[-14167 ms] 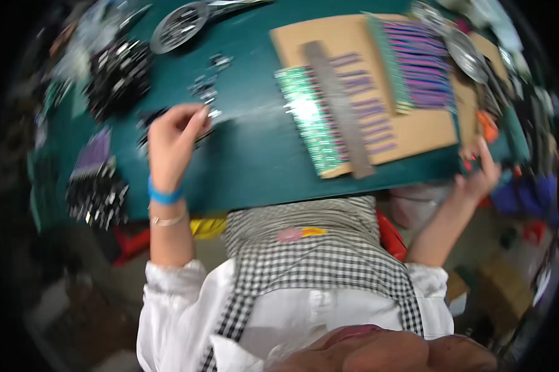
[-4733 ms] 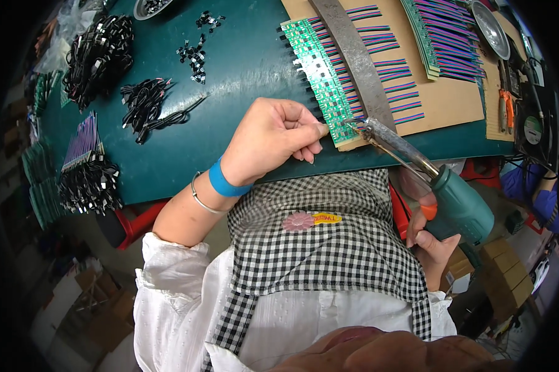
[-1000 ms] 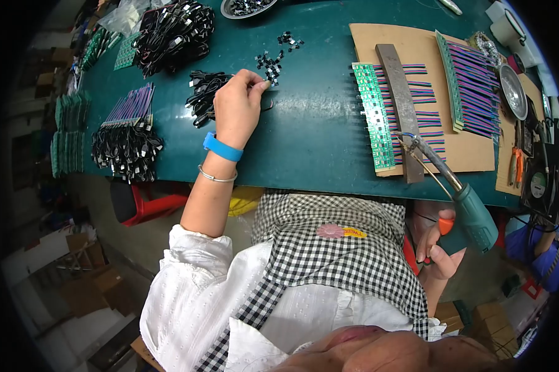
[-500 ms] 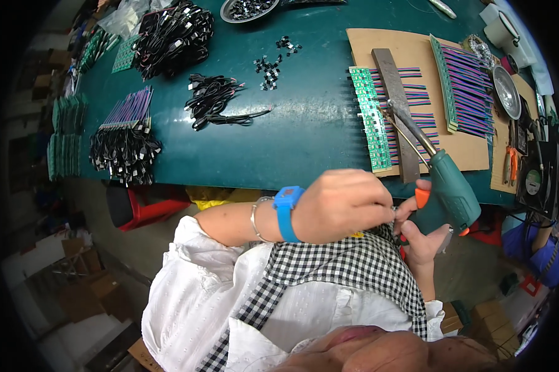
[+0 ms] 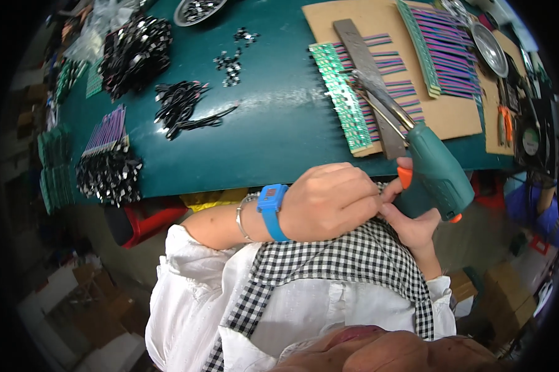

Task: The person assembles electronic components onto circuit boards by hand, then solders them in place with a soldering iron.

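My left hand (image 5: 335, 201), with a blue watch and a bangle on its wrist, is closed in front of the table edge. Its fingertips meet those of my right hand (image 5: 413, 226); whatever lies between them is hidden. My right hand is at the grip of a dark green soldering gun (image 5: 439, 164), a finger by its orange trigger (image 5: 405, 177). The gun's metal nozzle points away from me over a row of green circuit boards (image 5: 341, 99). A flat metal bar (image 5: 369, 80) lies across the coloured wires of these boards.
A second board strip (image 5: 419, 49) with purple wires shares the cardboard (image 5: 459, 118). Black cable bundles (image 5: 183, 106) and small black parts (image 5: 230, 65) lie leftward. Metal dishes (image 5: 490, 49) and orange-handled pliers (image 5: 506, 124) are at the right. A red stool (image 5: 146, 220) stands below the table.
The view has shifted, so the table things sit further left and mostly higher. My right thumb has come in toward the left fingertips. The gun stays over the boards.
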The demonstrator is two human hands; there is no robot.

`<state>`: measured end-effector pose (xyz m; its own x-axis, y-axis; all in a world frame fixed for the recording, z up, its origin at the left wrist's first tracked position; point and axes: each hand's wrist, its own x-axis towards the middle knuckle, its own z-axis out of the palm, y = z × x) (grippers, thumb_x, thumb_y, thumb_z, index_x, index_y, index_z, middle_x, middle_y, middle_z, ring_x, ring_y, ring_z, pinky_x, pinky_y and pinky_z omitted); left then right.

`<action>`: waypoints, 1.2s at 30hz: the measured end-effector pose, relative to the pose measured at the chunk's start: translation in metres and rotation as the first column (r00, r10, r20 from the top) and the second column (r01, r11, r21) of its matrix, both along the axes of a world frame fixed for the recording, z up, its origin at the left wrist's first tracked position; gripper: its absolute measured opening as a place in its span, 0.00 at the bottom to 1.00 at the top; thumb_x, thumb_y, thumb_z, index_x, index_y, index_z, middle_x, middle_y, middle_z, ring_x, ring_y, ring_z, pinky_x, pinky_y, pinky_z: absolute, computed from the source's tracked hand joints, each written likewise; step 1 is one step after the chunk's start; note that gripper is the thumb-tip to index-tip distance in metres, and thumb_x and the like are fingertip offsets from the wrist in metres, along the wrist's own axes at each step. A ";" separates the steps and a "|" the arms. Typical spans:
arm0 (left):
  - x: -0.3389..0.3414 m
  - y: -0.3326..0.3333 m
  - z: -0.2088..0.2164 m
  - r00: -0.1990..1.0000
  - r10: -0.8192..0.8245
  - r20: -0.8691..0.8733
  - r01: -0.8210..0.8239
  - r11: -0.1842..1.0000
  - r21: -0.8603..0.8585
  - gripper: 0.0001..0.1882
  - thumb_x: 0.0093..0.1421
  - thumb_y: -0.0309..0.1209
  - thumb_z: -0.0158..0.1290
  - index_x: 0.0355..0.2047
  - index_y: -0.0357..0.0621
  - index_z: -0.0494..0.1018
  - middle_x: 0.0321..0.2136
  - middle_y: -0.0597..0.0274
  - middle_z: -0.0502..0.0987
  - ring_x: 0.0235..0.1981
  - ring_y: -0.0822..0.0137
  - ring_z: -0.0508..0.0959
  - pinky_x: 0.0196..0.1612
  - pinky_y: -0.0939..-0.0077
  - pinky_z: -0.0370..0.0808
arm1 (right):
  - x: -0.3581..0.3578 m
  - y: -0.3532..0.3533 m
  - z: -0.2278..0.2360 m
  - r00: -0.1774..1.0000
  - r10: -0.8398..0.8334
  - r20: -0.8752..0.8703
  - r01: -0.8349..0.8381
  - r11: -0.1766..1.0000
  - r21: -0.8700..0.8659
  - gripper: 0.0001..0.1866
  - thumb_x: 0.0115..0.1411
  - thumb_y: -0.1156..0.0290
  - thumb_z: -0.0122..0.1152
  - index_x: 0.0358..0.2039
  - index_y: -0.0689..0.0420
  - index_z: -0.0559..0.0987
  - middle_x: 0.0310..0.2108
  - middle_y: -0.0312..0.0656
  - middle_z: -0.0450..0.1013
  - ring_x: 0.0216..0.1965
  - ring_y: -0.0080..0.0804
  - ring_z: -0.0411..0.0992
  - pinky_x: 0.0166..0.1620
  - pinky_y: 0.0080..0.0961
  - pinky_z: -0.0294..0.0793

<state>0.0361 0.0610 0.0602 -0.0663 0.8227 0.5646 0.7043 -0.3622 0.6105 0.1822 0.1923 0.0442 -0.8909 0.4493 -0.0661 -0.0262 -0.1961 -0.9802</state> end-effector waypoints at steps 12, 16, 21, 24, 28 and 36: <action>0.006 0.005 -0.002 0.998 0.007 -0.063 -0.004 0.999 0.051 0.12 0.44 0.25 0.53 0.31 0.33 0.73 0.26 0.54 0.75 0.27 0.58 0.77 0.28 0.70 0.74 | 0.002 0.001 0.001 0.999 0.026 -0.039 -0.025 0.999 0.041 0.35 0.43 0.89 0.58 0.54 0.67 0.62 0.26 0.42 0.71 0.27 0.24 0.70 0.30 0.18 0.69; 0.002 0.001 -0.002 1.000 -0.007 0.009 0.008 1.000 -0.013 0.10 0.45 0.25 0.56 0.30 0.35 0.74 0.26 0.58 0.76 0.26 0.61 0.77 0.28 0.72 0.74 | 0.006 0.005 0.000 0.998 0.060 0.005 -0.060 0.997 0.049 0.35 0.44 0.88 0.59 0.55 0.66 0.61 0.26 0.42 0.71 0.27 0.23 0.70 0.31 0.17 0.69; 0.002 -0.006 0.001 0.946 0.116 0.302 -0.001 0.935 -0.355 0.08 0.48 0.26 0.63 0.28 0.37 0.77 0.23 0.59 0.79 0.21 0.64 0.78 0.23 0.76 0.73 | 0.006 0.009 0.000 0.985 0.147 0.093 -0.156 0.984 0.090 0.35 0.46 0.87 0.60 0.57 0.63 0.60 0.26 0.41 0.71 0.27 0.22 0.70 0.31 0.17 0.69; 0.001 -0.008 0.002 0.897 0.144 0.418 0.041 0.914 -0.403 0.05 0.50 0.25 0.61 0.27 0.36 0.78 0.22 0.56 0.78 0.20 0.63 0.78 0.22 0.75 0.73 | 0.004 0.009 -0.006 0.978 0.207 0.010 -0.200 0.928 0.314 0.35 0.47 0.86 0.60 0.57 0.62 0.60 0.26 0.39 0.72 0.27 0.21 0.70 0.31 0.17 0.68; -0.001 -0.008 0.003 0.896 0.132 0.423 0.076 0.894 -0.441 0.04 0.51 0.23 0.59 0.28 0.36 0.78 0.22 0.56 0.79 0.20 0.63 0.79 0.23 0.76 0.74 | 0.004 0.006 -0.005 0.980 0.197 0.040 -0.201 0.946 0.255 0.36 0.48 0.86 0.60 0.58 0.62 0.59 0.26 0.40 0.72 0.26 0.21 0.70 0.31 0.16 0.68; -0.021 -0.009 -0.010 0.548 0.518 0.657 0.093 0.743 -0.663 0.03 0.52 0.21 0.54 0.27 0.34 0.76 0.22 0.62 0.79 0.21 0.76 0.77 0.24 0.82 0.74 | 0.013 0.004 -0.004 0.999 -0.005 0.036 0.002 0.997 0.081 0.33 0.52 0.79 0.60 0.58 0.66 0.59 0.26 0.44 0.72 0.24 0.24 0.70 0.27 0.17 0.70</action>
